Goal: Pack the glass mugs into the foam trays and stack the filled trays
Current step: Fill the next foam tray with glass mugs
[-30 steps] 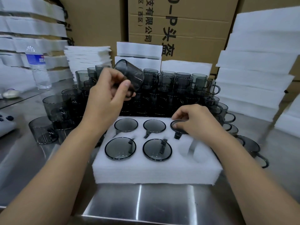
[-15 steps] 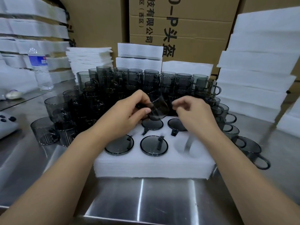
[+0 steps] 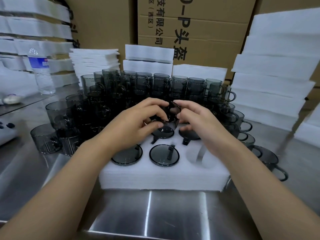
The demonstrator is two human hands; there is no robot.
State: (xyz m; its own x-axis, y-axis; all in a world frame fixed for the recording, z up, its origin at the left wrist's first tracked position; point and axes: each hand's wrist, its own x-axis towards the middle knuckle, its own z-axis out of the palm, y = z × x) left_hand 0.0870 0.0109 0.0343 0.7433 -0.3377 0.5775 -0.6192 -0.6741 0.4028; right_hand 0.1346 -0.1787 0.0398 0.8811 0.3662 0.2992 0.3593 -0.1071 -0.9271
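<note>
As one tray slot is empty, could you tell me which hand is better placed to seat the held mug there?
Right hand, probably: it grips the mug, and the empty slot lies just below it at the foam tray's near-right corner.

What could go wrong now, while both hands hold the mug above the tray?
1. The mug, held by the left hand and right hand, hangs over packed mugs; a slip would likely strike glass on glass.
2. The empty slot has a handle notch; a misaligned handle may leave the mug crooked.
3. Loose mugs stand close to the right forearm, which might knock them.
</note>
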